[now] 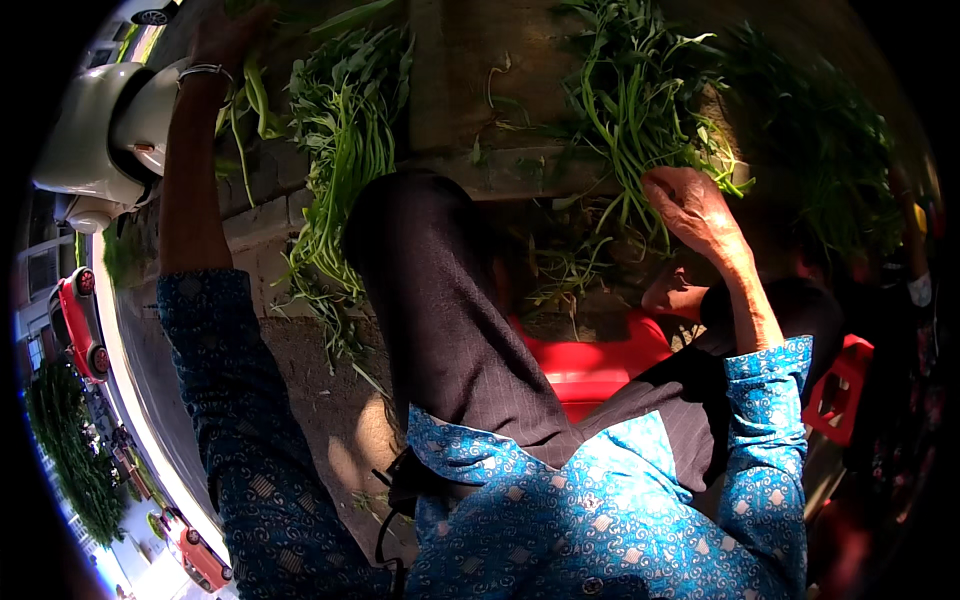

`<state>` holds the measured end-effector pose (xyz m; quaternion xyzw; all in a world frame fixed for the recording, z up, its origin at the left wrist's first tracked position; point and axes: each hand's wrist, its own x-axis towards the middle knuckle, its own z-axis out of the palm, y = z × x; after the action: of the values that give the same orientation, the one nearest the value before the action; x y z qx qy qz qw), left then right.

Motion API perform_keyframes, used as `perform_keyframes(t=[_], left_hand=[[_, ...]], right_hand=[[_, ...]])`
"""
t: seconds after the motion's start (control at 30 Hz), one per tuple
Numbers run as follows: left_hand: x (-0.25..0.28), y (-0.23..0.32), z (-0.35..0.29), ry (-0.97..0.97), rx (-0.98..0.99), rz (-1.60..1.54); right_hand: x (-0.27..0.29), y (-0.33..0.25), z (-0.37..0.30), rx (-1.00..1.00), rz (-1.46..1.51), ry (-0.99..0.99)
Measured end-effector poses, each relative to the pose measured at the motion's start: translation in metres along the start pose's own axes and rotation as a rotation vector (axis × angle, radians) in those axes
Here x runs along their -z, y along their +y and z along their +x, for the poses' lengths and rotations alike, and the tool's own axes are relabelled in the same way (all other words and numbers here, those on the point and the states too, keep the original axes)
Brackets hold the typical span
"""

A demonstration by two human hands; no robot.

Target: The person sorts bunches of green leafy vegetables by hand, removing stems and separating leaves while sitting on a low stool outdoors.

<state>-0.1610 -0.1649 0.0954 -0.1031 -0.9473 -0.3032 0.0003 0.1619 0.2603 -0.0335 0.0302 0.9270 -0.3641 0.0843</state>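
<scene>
My right hand (pixel 695 208) is curled closed at the lower ends of a heap of long-stemmed leafy greens (pixel 632 125). What its fingers hold, if anything, I cannot make out. Far forward on the left, my left hand (pixel 232 35) reaches into shadow beside a few loose green stems (pixel 258 98). Its fingers are too dark and too near the picture's rim to read. Between my left arm and left knee lies another long bundle of leafy greens (pixel 350 150), its pale stems pointing toward me.
Dark greens (pixel 820 150) lie in shade at the far right. Loose leafy scraps (pixel 575 265) are scattered on the ground between my knees. Beneath me is a red plastic stool (pixel 590 360); another red plastic piece (pixel 842 390) stands at right. A light-coloured vehicle (pixel 95 130) is at left.
</scene>
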Motion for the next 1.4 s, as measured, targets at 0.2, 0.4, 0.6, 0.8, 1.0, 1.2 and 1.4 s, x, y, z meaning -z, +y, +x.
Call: perform_keyframes(t=[0.2,0.4,0.6,0.8,1.0,1.2,1.4], left_hand=[[-0.082,-0.090,-0.065,0.049,0.182,0.429],[-0.169,-0.161,-0.136,-0.076,0.307,0.356],[-0.158,-0.153,-0.138,-0.033,0.254,0.394],[-0.177,-0.141,-0.142,0.128,0.371,0.559],[-0.163,-0.124,-0.140,0.090,0.403,0.643],[-0.139,-0.104,-0.094,0.061,0.027,0.520],[-0.162,0.094,-0.106,-0.109,-0.193,-0.157]], right_hand=[[-0.005,0.003,-0.002,-0.014,-0.074,0.013],[-0.010,-0.002,0.000,-0.052,-0.089,-0.035],[-0.016,-0.004,0.004,0.037,-0.035,0.001],[-0.003,0.008,0.007,-0.055,-0.084,0.102],[0.017,0.036,0.019,-0.309,0.190,0.329],[-0.037,0.101,0.036,-0.255,0.081,0.359],[-0.089,0.128,0.032,-0.309,-0.199,0.302]])
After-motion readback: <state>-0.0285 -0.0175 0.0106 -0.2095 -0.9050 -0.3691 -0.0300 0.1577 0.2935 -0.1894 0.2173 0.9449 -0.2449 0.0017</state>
